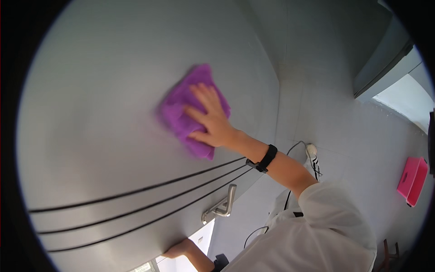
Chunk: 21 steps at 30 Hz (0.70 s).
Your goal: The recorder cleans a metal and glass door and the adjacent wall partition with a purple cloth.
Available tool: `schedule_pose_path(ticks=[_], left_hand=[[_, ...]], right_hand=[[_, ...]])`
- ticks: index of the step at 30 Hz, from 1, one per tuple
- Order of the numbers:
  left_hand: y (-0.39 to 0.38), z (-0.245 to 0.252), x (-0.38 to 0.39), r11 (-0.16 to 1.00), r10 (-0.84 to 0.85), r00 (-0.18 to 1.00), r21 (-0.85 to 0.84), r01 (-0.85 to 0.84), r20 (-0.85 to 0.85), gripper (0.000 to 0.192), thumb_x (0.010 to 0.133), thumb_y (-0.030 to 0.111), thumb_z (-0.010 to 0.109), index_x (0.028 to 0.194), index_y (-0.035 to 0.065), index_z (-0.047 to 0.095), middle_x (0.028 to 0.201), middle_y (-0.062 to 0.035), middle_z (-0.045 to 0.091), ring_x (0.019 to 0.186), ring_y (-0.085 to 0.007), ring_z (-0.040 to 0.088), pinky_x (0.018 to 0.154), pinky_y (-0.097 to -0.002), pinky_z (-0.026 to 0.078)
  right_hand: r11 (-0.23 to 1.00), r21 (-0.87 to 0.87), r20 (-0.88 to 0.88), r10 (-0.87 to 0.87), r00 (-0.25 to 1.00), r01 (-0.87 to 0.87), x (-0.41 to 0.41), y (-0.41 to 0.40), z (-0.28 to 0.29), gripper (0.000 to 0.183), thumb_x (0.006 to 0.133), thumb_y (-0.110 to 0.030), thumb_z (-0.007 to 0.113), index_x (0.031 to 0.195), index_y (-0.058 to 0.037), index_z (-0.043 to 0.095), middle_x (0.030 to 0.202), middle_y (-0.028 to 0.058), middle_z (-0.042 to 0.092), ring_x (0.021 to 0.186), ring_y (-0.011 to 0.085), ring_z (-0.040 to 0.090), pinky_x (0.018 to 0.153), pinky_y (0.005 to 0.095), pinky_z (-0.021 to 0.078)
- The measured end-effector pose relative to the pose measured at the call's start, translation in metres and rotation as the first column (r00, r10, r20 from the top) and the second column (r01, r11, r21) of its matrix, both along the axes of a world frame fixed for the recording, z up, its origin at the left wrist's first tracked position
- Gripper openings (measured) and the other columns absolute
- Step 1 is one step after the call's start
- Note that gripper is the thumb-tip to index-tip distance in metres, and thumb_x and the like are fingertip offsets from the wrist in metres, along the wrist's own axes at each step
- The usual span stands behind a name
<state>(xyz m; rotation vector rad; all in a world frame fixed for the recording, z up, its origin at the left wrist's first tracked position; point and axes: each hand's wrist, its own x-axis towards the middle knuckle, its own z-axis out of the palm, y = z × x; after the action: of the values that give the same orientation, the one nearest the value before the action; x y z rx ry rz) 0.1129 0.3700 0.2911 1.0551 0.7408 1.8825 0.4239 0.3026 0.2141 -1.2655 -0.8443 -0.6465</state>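
My right hand (212,120) presses a purple cloth (175,114) flat against the face of a grey door (102,112), fingers spread over it. The cloth and fingertips are slightly blurred. A black wrist strap sits on this arm. At the bottom of the view my left hand (178,248) holds the door's edge, its fingertips partly hidden. Between the hands, a metal lever handle (226,207) sticks out near that edge. Three dark parallel lines (142,188) run along the door and pass behind my right wrist.
A pink plastic bin (411,182) is on the grey tiled floor (340,136) at the right. A shoe (312,156) and a dark cable (295,145) show beside my body. Wooden legs (390,255) stand at the lower right. Another grey panel (385,61) rises at the upper right.
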Motion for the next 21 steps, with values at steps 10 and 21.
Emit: schedule_pose_path(ticks=[10,21], left_hand=[[0.001,-0.013,0.037,0.986,0.164,0.977,-0.001,-0.165,-0.137,0.051,0.082,0.034,0.039,0.117,-0.0020,0.048,0.120,-0.0144,0.047,0.110,-0.0294,0.044,0.093,-0.0412,0.038],[-0.009,0.008,0.025,0.967,0.256,0.948,0.044,-0.253,-0.186,0.049,0.081,0.032,0.039,0.116,-0.0018,0.048,0.120,-0.0143,0.047,0.111,-0.0296,0.044,0.094,-0.0421,0.038]], right_hand=[[0.790,0.590,-0.604,0.293,0.742,0.168,0.028,0.056,-0.488,0.068,0.069,0.001,0.059,0.131,-0.0123,0.035,0.138,0.0109,0.029,0.126,0.0350,0.028,0.105,0.0382,0.0253],[0.964,0.236,-0.349,-0.036,0.936,0.125,-0.057,0.036,-0.099,0.047,0.073,-0.032,0.060,0.116,-0.0140,0.056,0.139,0.0192,0.028,0.128,0.0362,0.026,0.101,0.0550,0.0194]])
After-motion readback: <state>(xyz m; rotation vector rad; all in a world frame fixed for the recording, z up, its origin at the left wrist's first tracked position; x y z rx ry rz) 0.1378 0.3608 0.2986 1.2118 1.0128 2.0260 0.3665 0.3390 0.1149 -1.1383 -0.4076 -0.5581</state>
